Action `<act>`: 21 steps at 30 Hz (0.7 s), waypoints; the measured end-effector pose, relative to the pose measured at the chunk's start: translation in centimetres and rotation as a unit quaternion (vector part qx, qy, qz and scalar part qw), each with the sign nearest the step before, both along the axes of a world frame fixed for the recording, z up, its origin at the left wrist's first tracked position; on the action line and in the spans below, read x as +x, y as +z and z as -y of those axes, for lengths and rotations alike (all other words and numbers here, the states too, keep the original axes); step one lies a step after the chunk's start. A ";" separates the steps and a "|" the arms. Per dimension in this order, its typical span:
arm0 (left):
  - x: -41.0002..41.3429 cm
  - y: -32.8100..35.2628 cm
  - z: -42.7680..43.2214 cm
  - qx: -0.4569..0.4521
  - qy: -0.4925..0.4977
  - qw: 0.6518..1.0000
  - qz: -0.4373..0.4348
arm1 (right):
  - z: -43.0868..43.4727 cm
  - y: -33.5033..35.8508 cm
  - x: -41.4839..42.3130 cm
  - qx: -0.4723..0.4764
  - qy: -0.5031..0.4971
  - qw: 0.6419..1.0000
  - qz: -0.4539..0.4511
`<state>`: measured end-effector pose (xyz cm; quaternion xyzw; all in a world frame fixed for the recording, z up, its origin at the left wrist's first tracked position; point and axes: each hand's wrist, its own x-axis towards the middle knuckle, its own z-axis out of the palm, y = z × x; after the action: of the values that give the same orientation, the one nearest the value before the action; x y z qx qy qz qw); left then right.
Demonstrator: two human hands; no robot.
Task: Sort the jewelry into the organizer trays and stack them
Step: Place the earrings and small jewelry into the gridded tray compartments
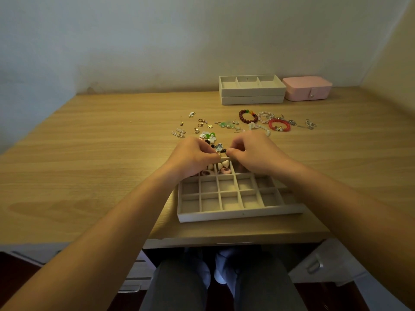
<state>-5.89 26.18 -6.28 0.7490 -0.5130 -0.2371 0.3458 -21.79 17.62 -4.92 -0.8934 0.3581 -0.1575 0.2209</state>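
Note:
A white grid tray lies at the desk's near edge. Its far cells hold heart-shaped and pink pieces; the nearer cells look bare. Over the tray's far rim, my left hand and my right hand meet, both with curled fingertips pinching a small patterned earring with dark parts. Beyond them loose jewelry lies spread on the wood: small gold earrings, green and white pieces, a brown bead bracelet and a red bracelet.
Two stacked white trays with three long compartments on top stand at the back by the wall. A pink closed jewelry box sits to their right. The wooden desk stretches left. My knees show below the desk edge.

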 end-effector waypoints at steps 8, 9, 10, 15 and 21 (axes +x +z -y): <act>-0.1 -0.1 -0.1 -0.005 -0.012 1.000 0.009 | 0.1 -0.3 0.1 -0.005 -0.006 1.000 -0.004; -0.1 0.0 -0.3 -0.006 -0.006 1.000 0.003 | 0.1 -0.2 0.1 0.001 -0.007 1.000 0.001; 0.0 0.1 -0.4 -0.007 0.002 1.000 -0.004 | 0.1 -0.2 -0.1 0.010 -0.011 1.000 0.010; 0.8 -0.1 -1.5 -0.001 0.012 1.000 0.004 | 0.2 0.1 -1.1 -0.029 -0.049 0.998 -0.012; 1.3 -0.3 -2.3 -0.010 0.005 0.999 0.041 | 0.0 -0.1 -0.8 -0.015 -0.037 0.997 -0.066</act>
<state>-4.57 28.48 -6.54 0.7571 -0.5254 -0.1999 0.3330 -22.59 17.61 -5.07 -0.8911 0.4026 -0.1115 0.1771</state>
